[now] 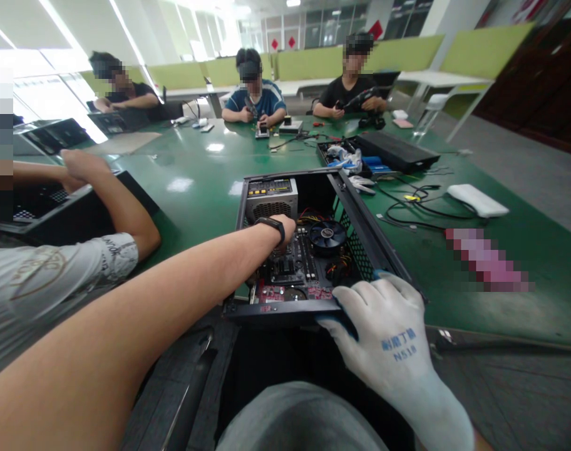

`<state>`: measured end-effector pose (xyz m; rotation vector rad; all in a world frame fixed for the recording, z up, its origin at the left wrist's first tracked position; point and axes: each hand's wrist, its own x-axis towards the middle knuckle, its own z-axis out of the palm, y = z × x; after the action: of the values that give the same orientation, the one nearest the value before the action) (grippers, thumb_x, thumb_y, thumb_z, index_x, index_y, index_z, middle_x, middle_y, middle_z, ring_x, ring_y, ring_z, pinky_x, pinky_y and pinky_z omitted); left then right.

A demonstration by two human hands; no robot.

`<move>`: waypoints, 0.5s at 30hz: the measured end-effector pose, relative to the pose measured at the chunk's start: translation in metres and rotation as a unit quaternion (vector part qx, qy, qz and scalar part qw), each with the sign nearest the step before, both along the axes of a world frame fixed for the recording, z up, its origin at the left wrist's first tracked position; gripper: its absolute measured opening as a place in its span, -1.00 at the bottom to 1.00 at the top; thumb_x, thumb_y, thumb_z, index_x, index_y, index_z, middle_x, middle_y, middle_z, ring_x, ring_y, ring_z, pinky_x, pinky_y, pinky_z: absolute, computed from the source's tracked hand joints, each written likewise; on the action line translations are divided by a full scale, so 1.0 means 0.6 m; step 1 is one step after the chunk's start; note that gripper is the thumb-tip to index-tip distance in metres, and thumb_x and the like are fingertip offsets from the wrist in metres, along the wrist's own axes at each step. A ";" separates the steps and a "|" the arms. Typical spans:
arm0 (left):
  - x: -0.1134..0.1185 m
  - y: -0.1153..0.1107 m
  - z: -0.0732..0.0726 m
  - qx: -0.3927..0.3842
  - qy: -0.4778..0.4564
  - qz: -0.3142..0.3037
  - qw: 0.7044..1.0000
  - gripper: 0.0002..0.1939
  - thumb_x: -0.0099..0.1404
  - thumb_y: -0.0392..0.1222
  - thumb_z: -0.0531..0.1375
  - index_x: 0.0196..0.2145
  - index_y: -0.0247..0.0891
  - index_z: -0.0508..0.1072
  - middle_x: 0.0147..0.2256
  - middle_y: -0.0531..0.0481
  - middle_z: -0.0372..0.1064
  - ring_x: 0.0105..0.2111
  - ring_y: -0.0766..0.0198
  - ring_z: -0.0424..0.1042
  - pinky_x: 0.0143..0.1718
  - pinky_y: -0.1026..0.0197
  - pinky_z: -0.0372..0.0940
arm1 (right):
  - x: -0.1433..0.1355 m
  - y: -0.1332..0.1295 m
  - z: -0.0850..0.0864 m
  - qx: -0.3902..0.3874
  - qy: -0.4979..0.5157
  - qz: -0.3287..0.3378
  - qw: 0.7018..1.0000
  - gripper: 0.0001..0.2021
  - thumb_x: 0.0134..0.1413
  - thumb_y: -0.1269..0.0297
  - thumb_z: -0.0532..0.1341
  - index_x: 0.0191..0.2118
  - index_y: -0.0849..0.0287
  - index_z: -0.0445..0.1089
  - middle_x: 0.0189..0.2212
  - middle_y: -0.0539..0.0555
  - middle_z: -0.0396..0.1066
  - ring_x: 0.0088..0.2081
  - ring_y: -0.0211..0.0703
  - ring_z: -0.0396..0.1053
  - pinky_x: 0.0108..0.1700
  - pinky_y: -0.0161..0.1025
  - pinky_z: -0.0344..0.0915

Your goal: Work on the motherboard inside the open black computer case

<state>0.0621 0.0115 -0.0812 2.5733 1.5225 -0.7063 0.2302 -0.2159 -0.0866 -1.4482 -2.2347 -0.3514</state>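
A black computer case [389, 250] lies with its open side up at the table's near edge. My bare left hand [288, 230], with a dark wristband, reaches down inside it beside the silver power supply [272, 203]; its fingers are hidden. Below that hand is the motherboard [285, 266], with a round black cooling fan [327, 235] to the right. A red circuit board [272, 293] runs along the near side. My right hand [384, 332], in a white work glove, grips the near right corner of the case, fingers over the rim and thumb in front.
On the green table [191, 203], a black toolbox [393, 150] holds gloves and tools. Cables [407, 203] and a white pouch [478, 199] lie to the right. A co-worker's arm [133, 207] rests over another case [138, 194] at left. Several people sit across the table.
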 end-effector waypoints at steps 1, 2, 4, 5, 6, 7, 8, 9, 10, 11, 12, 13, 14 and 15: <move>0.001 0.000 0.000 0.000 0.008 -0.002 1.000 -0.43 -0.07 -0.14 0.48 -0.06 -0.36 0.62 -0.07 -0.35 0.55 -0.07 -0.08 0.54 -0.06 0.12 0.43 | 0.000 0.000 0.000 0.001 0.000 0.000 1.000 -0.75 0.15 0.01 0.23 -0.20 0.08 0.41 -0.40 0.05 0.39 -0.30 -0.03 0.23 0.02 0.02 0.06; 0.001 -0.001 0.001 0.000 0.017 -0.003 1.000 -0.43 -0.05 -0.13 0.48 -0.06 -0.37 0.61 -0.06 -0.34 0.55 -0.07 -0.07 0.54 -0.06 0.14 0.43 | 0.000 0.000 -0.001 0.002 0.000 -0.001 1.000 -0.75 0.14 0.02 0.24 -0.20 0.08 0.41 -0.40 0.04 0.39 -0.30 -0.03 0.22 0.01 0.02 0.06; 0.002 -0.002 0.002 0.001 0.029 -0.005 1.000 -0.43 -0.03 -0.11 0.47 -0.05 -0.38 0.61 -0.05 -0.34 0.55 -0.07 -0.05 0.54 -0.08 0.16 0.43 | -0.001 0.001 0.000 0.005 0.001 0.000 1.000 -0.75 0.13 0.03 0.25 -0.21 0.08 0.41 -0.41 0.04 0.38 -0.30 -0.03 0.22 0.00 0.01 0.06; 0.002 -0.003 0.002 0.002 0.031 -0.005 0.999 -0.43 -0.03 -0.10 0.47 -0.05 -0.38 0.61 -0.05 -0.34 0.55 -0.07 -0.05 0.54 -0.08 0.17 0.43 | -0.001 0.002 0.000 0.005 0.000 0.001 1.000 -0.75 0.12 0.03 0.26 -0.21 0.09 0.41 -0.41 0.03 0.38 -0.31 -0.03 0.22 -0.01 0.01 0.07; 0.003 -0.003 0.003 0.003 0.032 -0.005 0.999 -0.43 -0.03 -0.10 0.46 -0.05 -0.38 0.61 -0.05 -0.33 0.55 -0.07 -0.04 0.54 -0.09 0.18 0.43 | -0.001 0.002 0.000 0.006 0.000 0.001 1.000 -0.75 0.12 0.03 0.26 -0.21 0.09 0.41 -0.41 0.03 0.38 -0.31 -0.03 0.22 -0.02 0.01 0.07; 0.003 -0.004 0.004 0.003 0.032 -0.006 0.999 -0.44 -0.03 -0.10 0.46 -0.04 -0.36 0.61 -0.05 -0.32 0.55 -0.07 -0.03 0.54 -0.09 0.19 0.43 | -0.002 0.003 0.001 0.006 0.000 0.001 1.000 -0.75 0.12 0.04 0.26 -0.21 0.09 0.41 -0.41 0.03 0.38 -0.31 -0.03 0.22 -0.02 0.02 0.07; 0.003 -0.004 0.004 0.003 0.033 -0.007 0.999 -0.44 -0.03 -0.12 0.46 -0.04 -0.35 0.61 -0.05 -0.30 0.55 -0.07 -0.02 0.54 -0.09 0.20 0.43 | -0.002 0.003 0.001 0.006 0.000 0.001 1.000 -0.75 0.12 0.04 0.26 -0.20 0.09 0.40 -0.41 0.03 0.38 -0.31 -0.03 0.22 -0.01 0.02 0.07; 0.003 -0.004 0.004 0.002 0.032 -0.009 0.999 -0.44 -0.03 -0.13 0.46 -0.04 -0.35 0.61 -0.05 -0.30 0.55 -0.07 -0.01 0.54 -0.10 0.20 0.43 | -0.002 0.003 0.001 0.007 0.001 0.002 1.000 -0.75 0.12 0.04 0.26 -0.20 0.09 0.40 -0.40 0.03 0.38 -0.31 -0.03 0.23 -0.01 0.02 0.07; 0.002 -0.004 0.004 0.002 0.031 -0.010 0.999 -0.45 -0.03 -0.14 0.46 -0.04 -0.35 0.60 -0.05 -0.30 0.55 -0.07 -0.01 0.54 -0.10 0.20 0.43 | -0.002 0.003 0.002 0.007 0.001 0.002 1.000 -0.75 0.12 0.04 0.26 -0.20 0.09 0.40 -0.40 0.03 0.38 -0.30 -0.03 0.23 0.00 0.02 0.07; 0.002 -0.003 0.004 0.002 0.029 -0.010 1.000 -0.45 -0.04 -0.15 0.46 -0.05 -0.35 0.61 -0.05 -0.30 0.56 -0.07 -0.01 0.54 -0.10 0.20 0.43 | -0.003 0.003 0.002 0.007 0.001 0.002 1.000 -0.75 0.13 0.04 0.26 -0.20 0.09 0.40 -0.40 0.03 0.38 -0.30 -0.03 0.23 0.00 0.02 0.07; 0.002 -0.003 0.004 0.002 0.028 -0.010 1.000 -0.45 -0.04 -0.16 0.46 -0.05 -0.35 0.61 -0.05 -0.30 0.56 -0.08 -0.01 0.54 -0.10 0.20 0.43 | -0.003 0.003 0.002 0.008 0.001 0.002 1.000 -0.76 0.13 0.04 0.26 -0.20 0.09 0.40 -0.40 0.03 0.38 -0.30 -0.03 0.23 0.01 0.02 0.07; 0.002 -0.002 0.003 0.002 0.027 -0.009 1.000 -0.45 -0.05 -0.16 0.46 -0.05 -0.34 0.61 -0.05 -0.30 0.56 -0.08 -0.01 0.54 -0.10 0.20 0.43 | -0.003 0.003 0.001 0.009 0.000 0.002 1.000 -0.76 0.13 0.04 0.26 -0.20 0.09 0.40 -0.41 0.03 0.38 -0.30 -0.03 0.23 0.01 0.02 0.08; 0.002 -0.002 0.003 0.002 0.026 -0.008 1.000 -0.45 -0.05 -0.16 0.46 -0.05 -0.33 0.61 -0.05 -0.30 0.56 -0.08 -0.01 0.55 -0.09 0.19 0.42 | -0.003 0.003 0.001 0.009 -0.001 0.002 1.000 -0.76 0.13 0.04 0.25 -0.20 0.09 0.40 -0.41 0.03 0.38 -0.30 -0.03 0.23 0.01 0.03 0.08; 0.003 -0.002 0.003 0.001 0.026 -0.007 1.000 -0.45 -0.06 -0.16 0.46 -0.05 -0.32 0.61 -0.05 -0.29 0.56 -0.08 -0.01 0.54 -0.08 0.19 0.42 | -0.004 0.003 0.001 0.010 -0.002 0.002 1.000 -0.76 0.13 0.04 0.25 -0.20 0.09 0.40 -0.41 0.03 0.37 -0.30 -0.03 0.22 0.01 0.03 0.08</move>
<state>0.0636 0.0103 -0.0797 2.5897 1.5217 -0.7800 0.2281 -0.2144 -0.0859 -1.4343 -2.2293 -0.3747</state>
